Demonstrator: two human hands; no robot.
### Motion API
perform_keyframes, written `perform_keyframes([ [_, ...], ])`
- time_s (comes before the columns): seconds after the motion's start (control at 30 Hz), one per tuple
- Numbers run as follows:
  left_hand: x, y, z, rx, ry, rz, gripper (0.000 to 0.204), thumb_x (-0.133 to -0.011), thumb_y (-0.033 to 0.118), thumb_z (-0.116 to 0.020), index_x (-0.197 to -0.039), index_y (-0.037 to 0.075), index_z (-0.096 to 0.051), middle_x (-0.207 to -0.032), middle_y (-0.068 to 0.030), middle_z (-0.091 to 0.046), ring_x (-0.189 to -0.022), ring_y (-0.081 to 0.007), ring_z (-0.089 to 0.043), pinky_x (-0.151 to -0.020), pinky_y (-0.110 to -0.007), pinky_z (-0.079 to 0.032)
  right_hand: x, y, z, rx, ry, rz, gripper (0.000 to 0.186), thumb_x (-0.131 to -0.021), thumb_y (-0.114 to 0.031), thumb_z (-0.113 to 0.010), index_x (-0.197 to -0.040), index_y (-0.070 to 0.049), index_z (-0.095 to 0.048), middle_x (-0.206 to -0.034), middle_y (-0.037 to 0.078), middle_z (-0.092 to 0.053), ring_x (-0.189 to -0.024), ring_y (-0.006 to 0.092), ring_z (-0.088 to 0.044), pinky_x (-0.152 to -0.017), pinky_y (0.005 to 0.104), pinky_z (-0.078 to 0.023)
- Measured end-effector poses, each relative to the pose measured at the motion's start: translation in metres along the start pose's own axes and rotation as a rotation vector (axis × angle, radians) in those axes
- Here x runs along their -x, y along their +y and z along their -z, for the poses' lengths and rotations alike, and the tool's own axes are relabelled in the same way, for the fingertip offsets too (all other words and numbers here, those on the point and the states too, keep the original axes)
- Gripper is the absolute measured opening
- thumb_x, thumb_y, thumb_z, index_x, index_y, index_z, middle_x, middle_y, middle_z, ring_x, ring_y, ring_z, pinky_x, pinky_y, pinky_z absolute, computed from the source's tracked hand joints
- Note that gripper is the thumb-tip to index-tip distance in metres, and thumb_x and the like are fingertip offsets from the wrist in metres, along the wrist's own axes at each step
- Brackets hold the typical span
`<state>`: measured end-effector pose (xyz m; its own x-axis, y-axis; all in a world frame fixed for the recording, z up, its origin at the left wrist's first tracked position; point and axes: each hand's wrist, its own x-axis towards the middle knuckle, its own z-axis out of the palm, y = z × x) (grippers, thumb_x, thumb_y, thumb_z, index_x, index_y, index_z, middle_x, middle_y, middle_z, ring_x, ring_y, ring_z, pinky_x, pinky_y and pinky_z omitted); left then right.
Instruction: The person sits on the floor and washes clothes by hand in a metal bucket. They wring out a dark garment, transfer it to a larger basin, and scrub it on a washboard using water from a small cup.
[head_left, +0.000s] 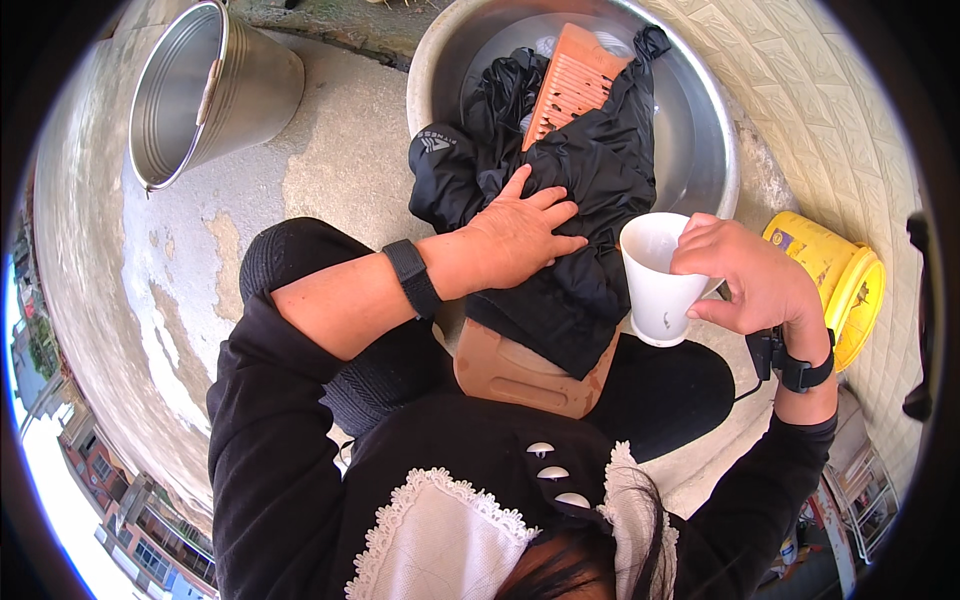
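A black garment (600, 180) of thin, shiny cloth lies over a brown washboard (570, 85), which leans from my lap into a large metal basin (725, 150). Its ridged upper part shows inside the basin; the smooth lower end rests against my legs. My left hand (520, 235) lies flat on the garment with fingers spread. In my right hand (750, 275) is a white cup (655, 285), gripped at its rim and handle side, just right of the cloth. The cup is slightly tilted, and its contents cannot be made out.
Water and some pale cloth show in the basin. A metal bucket (250, 85) lies tilted at the far left on the concrete floor (340, 130). To the right, a yellow bucket (825, 275) stands by a pale brick-patterned wall (800, 90).
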<state>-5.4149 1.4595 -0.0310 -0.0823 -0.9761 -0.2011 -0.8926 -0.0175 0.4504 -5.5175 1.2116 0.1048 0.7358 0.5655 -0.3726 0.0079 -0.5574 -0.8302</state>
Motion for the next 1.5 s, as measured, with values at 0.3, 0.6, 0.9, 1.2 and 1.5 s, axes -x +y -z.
perform_keyframes([
  [0.3, 0.0, 0.0, -0.001, -0.013, -0.004, -0.002, 0.043, -0.09, 0.029, -0.061, -0.133, 0.028, -0.056, -0.14, -0.007, -0.046, -0.137, -0.0251, -0.035, -0.114, -0.058, -0.019, 0.006, 0.006, 0.008, -0.008, 0.03, 0.022, 0.029, -0.059, -0.007, -0.072, -0.085, 0.0, -0.061, -0.081, 0.018, -0.06, -0.082, 0.0401, -0.055, -0.083, 0.0422, -0.042],
  [0.6, 0.0, -0.001, 0.0, 0.001, -0.011, -0.004, 0.043, -0.091, 0.029, -0.061, -0.134, 0.028, -0.056, -0.139, -0.0076, -0.046, -0.137, -0.0255, -0.035, -0.114, -0.057, -0.018, 0.009, 0.009, 0.019, 0.013, 0.097, 0.005, 0.029, -0.059, -0.01, -0.073, -0.084, -0.001, -0.062, -0.08, 0.016, -0.062, -0.082, 0.0371, -0.057, -0.082, 0.0414, -0.042],
  [0.9, 0.0, -0.001, 0.0, -0.004, -0.024, -0.005, 0.042, -0.092, 0.03, -0.059, -0.134, 0.028, -0.056, -0.139, -0.0077, -0.046, -0.138, -0.0253, -0.034, -0.114, -0.058, -0.018, 0.009, 0.032, 0.047, 0.012, 0.178, -0.082, 0.034, -0.065, -0.016, -0.075, -0.093, 0.0, -0.065, -0.086, 0.013, -0.066, -0.08, 0.027, -0.06, -0.079, 0.0347, -0.046],
  [1.2, 0.001, -0.002, 0.0, -0.008, -0.025, -0.004, 0.042, -0.093, 0.03, -0.058, -0.134, 0.028, -0.056, -0.139, -0.0065, -0.046, -0.138, -0.0245, -0.034, -0.114, -0.057, -0.018, 0.009, 0.045, 0.047, -0.126, 0.26, -0.144, 0.036, -0.067, -0.018, -0.079, -0.093, 0.001, -0.065, -0.084, 0.009, -0.065, -0.082, 0.0196, -0.061, -0.08, 0.0299, -0.046],
  [1.5, 0.0, -0.002, 0.0, 0.007, -0.028, 0.002, 0.042, -0.092, 0.03, -0.059, -0.135, 0.028, -0.055, -0.14, -0.0072, -0.046, -0.138, -0.0248, -0.035, -0.114, -0.057, -0.018, -0.007, 0.035, 0.018, -0.247, 0.034, -0.009, 0.033, -0.066, -0.02, -0.076, -0.088, 0.001, -0.064, -0.079, 0.014, -0.063, -0.078, 0.0265, -0.058, -0.074, 0.0341, -0.045],
])
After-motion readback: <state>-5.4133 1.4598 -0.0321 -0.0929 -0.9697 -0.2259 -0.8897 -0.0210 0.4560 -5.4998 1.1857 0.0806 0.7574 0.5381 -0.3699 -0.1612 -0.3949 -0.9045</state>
